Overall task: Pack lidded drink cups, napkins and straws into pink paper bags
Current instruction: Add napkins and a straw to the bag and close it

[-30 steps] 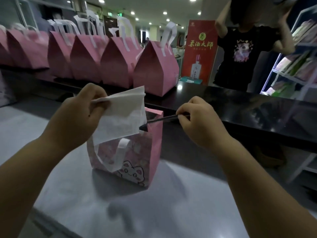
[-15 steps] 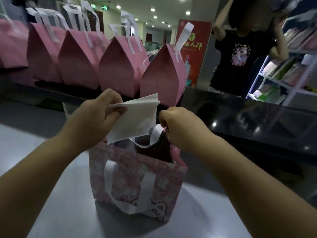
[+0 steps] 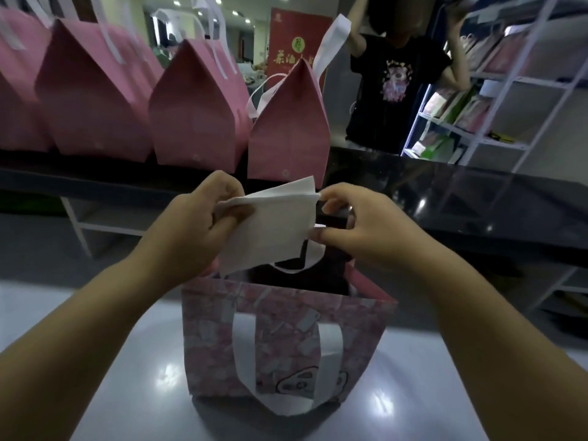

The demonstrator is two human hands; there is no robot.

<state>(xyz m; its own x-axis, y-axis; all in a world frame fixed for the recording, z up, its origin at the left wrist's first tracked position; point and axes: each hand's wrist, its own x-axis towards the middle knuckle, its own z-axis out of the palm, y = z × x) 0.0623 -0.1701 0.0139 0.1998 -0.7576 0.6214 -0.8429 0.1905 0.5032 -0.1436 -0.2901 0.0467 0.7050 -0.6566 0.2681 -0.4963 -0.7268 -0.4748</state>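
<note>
Right hand [image 3: 366, 237], up out of the bag [image 3: 286, 319], now at the napkin [image 3: 270, 227] edge.

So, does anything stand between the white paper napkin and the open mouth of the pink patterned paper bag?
Only the pink patterned paper bag's rear white strap handle, drooping across the back of the mouth under the white paper napkin in the left hand. The rest looks open.

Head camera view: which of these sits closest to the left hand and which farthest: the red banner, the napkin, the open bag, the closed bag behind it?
1. Napkin, pinched in the left hand's fingers.
2. Open bag, just below the hand.
3. Closed bag, behind on the black counter.
4. Red banner, far back in the room.
</note>
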